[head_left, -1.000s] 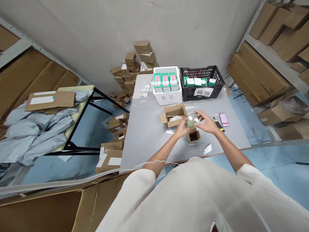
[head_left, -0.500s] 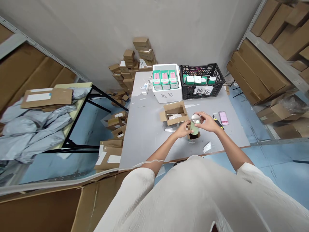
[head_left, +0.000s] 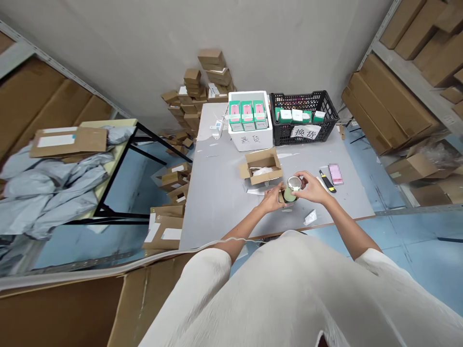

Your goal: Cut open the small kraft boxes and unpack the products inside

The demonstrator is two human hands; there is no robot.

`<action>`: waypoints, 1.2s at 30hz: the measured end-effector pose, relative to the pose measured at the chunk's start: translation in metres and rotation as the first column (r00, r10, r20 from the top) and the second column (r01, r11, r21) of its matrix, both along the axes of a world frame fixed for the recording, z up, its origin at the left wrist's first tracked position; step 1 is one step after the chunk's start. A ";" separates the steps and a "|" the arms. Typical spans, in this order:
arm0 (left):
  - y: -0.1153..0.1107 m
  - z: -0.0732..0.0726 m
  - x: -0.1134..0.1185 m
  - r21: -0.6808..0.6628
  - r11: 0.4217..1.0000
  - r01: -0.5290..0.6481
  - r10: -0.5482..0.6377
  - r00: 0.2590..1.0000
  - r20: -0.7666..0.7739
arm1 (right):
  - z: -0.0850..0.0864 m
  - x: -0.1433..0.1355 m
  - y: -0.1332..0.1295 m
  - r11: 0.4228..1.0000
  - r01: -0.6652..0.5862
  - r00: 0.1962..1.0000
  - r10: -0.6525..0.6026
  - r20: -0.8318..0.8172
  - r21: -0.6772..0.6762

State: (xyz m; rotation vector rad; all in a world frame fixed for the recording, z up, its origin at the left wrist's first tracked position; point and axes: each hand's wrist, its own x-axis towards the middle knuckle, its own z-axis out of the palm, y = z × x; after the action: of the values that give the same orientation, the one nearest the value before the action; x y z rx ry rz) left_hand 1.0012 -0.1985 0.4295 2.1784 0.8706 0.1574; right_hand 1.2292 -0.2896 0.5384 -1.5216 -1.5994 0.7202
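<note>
Near the front of the grey table [head_left: 217, 193], my right hand [head_left: 311, 187] grips a pale green tumbler [head_left: 290, 194] with a shiny silver top, near its upper end. The tumbler's lower part is inside a small upright cardboard box [head_left: 281, 196]. My left hand [head_left: 272, 199] is wrapped round that box's left side, and some of its fingers are hidden. Just behind my hands lies an open cardboard carton [head_left: 263, 166] with white wrapping [head_left: 262, 170] inside. A crumpled white scrap [head_left: 310, 217] rests to the right of the small box.
Behind stand a white foam bin [head_left: 251, 140] with green-and-pink boxes and a black crate [head_left: 327, 123] with more boxes. A yellow-black utility knife [head_left: 327, 181] and a pink pack [head_left: 335, 174] lie at right. Grey parcels [head_left: 61, 183] cover a side table.
The tumbler has gone down into the small box. My left hand has moved from the tumbler to the box's side, while my right hand keeps hold near the top.
</note>
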 end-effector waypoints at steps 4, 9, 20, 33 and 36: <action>-0.001 -0.002 0.001 -0.004 0.999 -0.033 0.033 0.999 -0.019 | -0.011 0.001 -0.003 1.000 0.009 1.000 -0.009 0.001 -0.020; -0.006 -0.003 0.003 0.002 1.000 0.011 -0.011 1.000 -0.001 | -0.032 0.001 0.000 0.991 0.124 0.992 -0.124 0.018 -0.039; -0.002 -0.011 0.005 0.013 0.999 -0.045 0.045 0.998 0.052 | -0.100 -0.032 -0.002 0.978 0.194 0.915 -0.154 0.373 -0.072; 0.000 -0.029 -0.001 -0.021 0.996 -0.091 0.093 0.992 0.090 | -0.131 -0.020 -0.003 0.966 0.199 0.980 -0.191 0.059 -0.164; 0.000 -0.036 -0.008 -0.036 0.989 -0.144 0.147 0.979 0.140 | -0.138 -0.007 -0.003 0.946 0.243 0.956 -0.271 -0.110 -0.214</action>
State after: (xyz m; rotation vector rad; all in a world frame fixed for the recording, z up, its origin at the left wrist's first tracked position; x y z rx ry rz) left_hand 0.9928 -0.1987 0.3934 2.0513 0.9447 0.3671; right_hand 1.2219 -0.2927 0.4006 -1.7448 -1.2257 0.8353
